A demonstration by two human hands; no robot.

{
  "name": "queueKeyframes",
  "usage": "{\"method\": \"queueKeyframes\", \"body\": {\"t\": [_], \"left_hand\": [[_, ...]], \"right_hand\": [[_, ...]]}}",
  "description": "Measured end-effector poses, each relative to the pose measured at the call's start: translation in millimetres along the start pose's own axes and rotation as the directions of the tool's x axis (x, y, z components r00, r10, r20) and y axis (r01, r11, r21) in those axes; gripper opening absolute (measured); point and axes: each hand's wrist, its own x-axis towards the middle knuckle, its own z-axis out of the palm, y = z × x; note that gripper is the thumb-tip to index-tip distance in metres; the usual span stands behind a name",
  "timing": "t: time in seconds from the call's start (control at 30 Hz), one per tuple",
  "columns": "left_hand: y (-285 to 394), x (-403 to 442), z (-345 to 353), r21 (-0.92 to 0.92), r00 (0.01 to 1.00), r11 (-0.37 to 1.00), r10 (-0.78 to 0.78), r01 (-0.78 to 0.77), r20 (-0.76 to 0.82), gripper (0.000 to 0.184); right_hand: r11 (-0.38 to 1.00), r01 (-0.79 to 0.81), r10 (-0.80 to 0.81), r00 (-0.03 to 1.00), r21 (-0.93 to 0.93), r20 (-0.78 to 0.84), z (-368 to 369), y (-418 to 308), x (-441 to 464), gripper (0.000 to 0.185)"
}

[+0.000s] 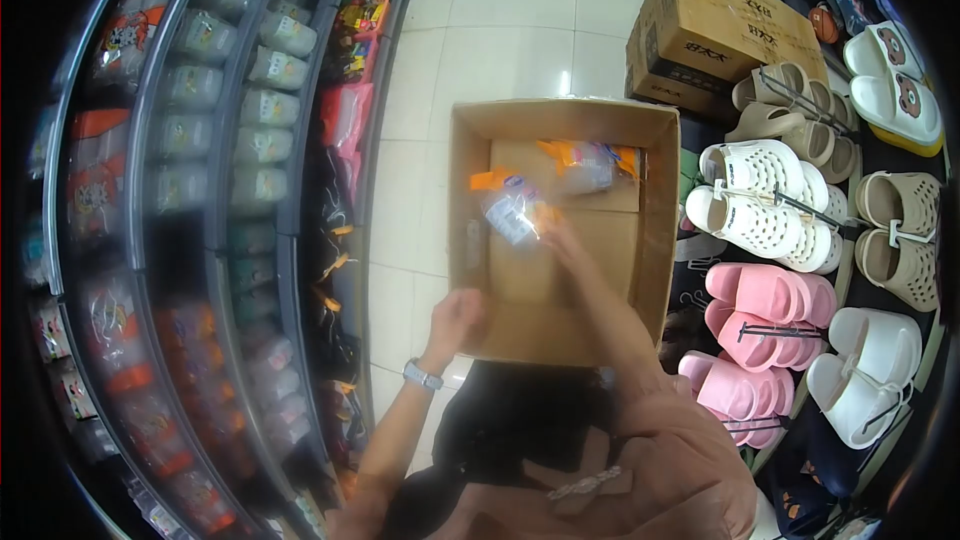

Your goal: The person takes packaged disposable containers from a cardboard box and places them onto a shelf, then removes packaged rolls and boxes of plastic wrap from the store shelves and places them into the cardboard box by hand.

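Note:
An open cardboard box (560, 330) stands in front of me. Inside it, my right hand (556, 232) is at the lower right edge of a clear plastic package with orange parts (512, 208), its fingers closed on it and somewhat blurred. A second clear and orange package (590, 166) lies near the box's far side. My left hand (458, 318) is curled at the box's left near edge, with a watch on the wrist; whether it grips the edge or anything else is hidden.
Shelves of packaged goods (268, 105) line the left side. Right of the box are racks with white clogs (760, 175), pink slippers (765, 290) and other footwear. Closed cartons (730, 15) stand at the back right, on pale floor tiles (500, 0).

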Motion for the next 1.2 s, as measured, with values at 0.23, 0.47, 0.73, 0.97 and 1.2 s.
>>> {"method": "queueKeyframes", "body": {"t": [0.23,0.47,0.73,0.97,1.2], "left_hand": [[69.5,25.8,25.6,-0.491,0.911,0.781,-0.406,0.387,0.072,0.035],[58.2,22.2,38.8,-0.670,0.914,0.689,-0.404,0.276,-0.040,0.025],[67.6,-12.4,44.4,-0.240,0.940,0.947,0.133,-0.214,-0.316,0.021],[72.1,-51.2,29.3,-0.114,0.929,0.971,0.161,-0.209,-0.334,0.021],[64.2,-81.3,22.1,-0.125,0.928,0.975,0.131,-0.185,-0.348,0.023]], "right_hand": [[0.953,0.111,-0.036,0.966,-0.282,0.257,37.1,-78.0,-134.0,0.033],[0.937,0.146,-0.041,0.948,-0.317,0.314,55.5,-90.8,-166.7,0.032],[0.929,0.020,-0.042,0.998,-0.370,-0.052,-16.2,-88.5,-82.6,0.013],[0.981,0.043,0.071,0.826,0.187,-0.559,-57.9,-131.4,27.4,0.042],[0.981,0.018,0.126,0.688,0.191,-0.715,-105.7,-127.4,89.3,0.032]]}}
